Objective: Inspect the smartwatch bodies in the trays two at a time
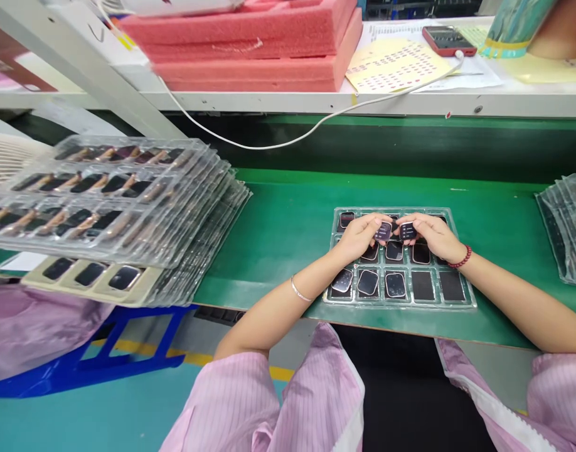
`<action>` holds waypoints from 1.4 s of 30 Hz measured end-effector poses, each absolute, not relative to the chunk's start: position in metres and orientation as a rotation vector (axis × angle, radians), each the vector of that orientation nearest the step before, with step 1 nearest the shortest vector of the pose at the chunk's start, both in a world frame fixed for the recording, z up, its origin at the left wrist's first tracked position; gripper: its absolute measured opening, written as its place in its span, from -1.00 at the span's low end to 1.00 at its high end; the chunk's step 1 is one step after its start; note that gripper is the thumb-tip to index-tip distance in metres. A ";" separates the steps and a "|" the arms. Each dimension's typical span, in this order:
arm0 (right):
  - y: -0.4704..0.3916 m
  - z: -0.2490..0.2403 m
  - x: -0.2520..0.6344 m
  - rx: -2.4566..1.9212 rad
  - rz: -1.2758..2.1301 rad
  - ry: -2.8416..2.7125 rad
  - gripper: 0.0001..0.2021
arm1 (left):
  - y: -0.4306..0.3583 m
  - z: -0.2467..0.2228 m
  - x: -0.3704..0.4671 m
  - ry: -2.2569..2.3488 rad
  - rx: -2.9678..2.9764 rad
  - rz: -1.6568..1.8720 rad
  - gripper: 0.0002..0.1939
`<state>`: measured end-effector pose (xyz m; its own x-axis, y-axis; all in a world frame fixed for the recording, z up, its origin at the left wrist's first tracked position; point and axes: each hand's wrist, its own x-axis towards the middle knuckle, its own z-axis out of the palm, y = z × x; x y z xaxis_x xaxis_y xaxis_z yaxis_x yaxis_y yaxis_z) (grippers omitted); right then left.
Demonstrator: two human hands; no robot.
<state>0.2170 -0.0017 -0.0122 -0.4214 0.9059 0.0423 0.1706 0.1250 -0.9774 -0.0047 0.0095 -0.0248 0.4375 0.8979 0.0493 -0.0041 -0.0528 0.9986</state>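
Note:
My left hand (363,231) is closed on a smartwatch body (383,231) with its screen lit. In my right hand (432,233), the fingers grip a second lit smartwatch body (408,231). Both are held close together above a clear plastic tray (401,302). Rows of compartments in this tray hold more dark-screened watch bodies, such as the watch body (395,284) in the front row. Two compartments at the front right show flat dark squares (423,285). My hands cover part of the back rows.
At left a tall, leaning stack of clear trays (194,207) holds more watch bodies; a beige tray (149,292) juts out beneath. Another tray stack (570,226) stands at right. Above, a shelf (288,102) carries red foam blocks (250,44), papers and a phone (449,41). A white cable (269,147) droops from it.

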 end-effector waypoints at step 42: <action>-0.002 -0.011 0.215 -1.076 1.395 -1.651 -0.75 | 0.008 -0.019 -0.003 0.839 1.428 0.862 -0.74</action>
